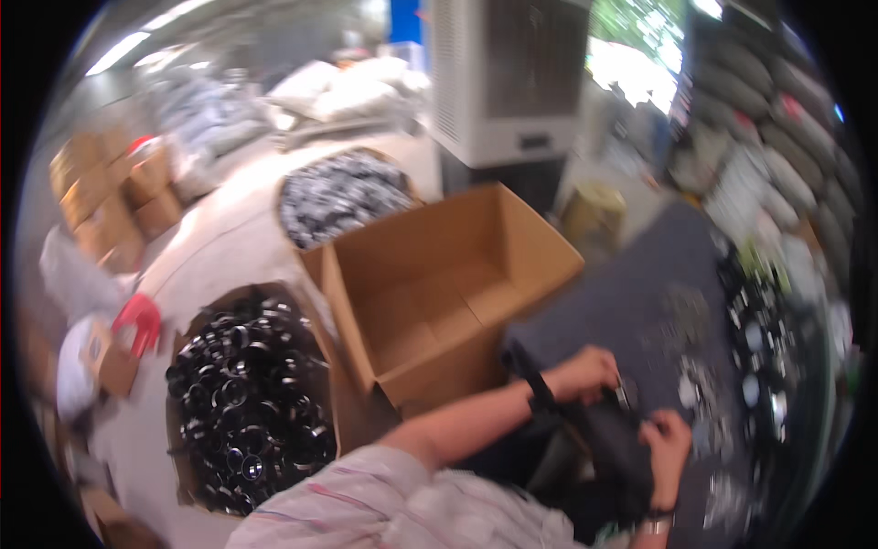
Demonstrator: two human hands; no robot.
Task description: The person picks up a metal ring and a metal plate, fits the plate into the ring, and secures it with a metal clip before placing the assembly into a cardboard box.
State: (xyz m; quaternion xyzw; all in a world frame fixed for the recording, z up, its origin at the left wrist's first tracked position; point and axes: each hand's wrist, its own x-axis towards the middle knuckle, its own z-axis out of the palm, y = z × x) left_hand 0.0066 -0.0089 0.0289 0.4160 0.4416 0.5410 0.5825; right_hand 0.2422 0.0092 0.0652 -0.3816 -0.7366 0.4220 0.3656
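My left hand [590,373] is closed in a pinch over the near edge of the grey cloth-covered table [594,316]. A small shiny piece [624,393] shows at its fingertips, too blurred to name. To the right and closer to me, my right hand [669,446] has its fingers curled together above the dark cloth edge; whatever they hold is hidden. Small clear or silvery pieces [700,389] lie on the cloth beside it. Along the table's right side spreads a heap of black and shiny round parts [764,357].
An open cardboard box [439,284] stands left of the table. Left of it sits a carton of black rings [247,393], with a container of grey-white pieces [343,192] behind. A large air cooler [503,82] rises beyond; stacked sacks [750,101] line the right.
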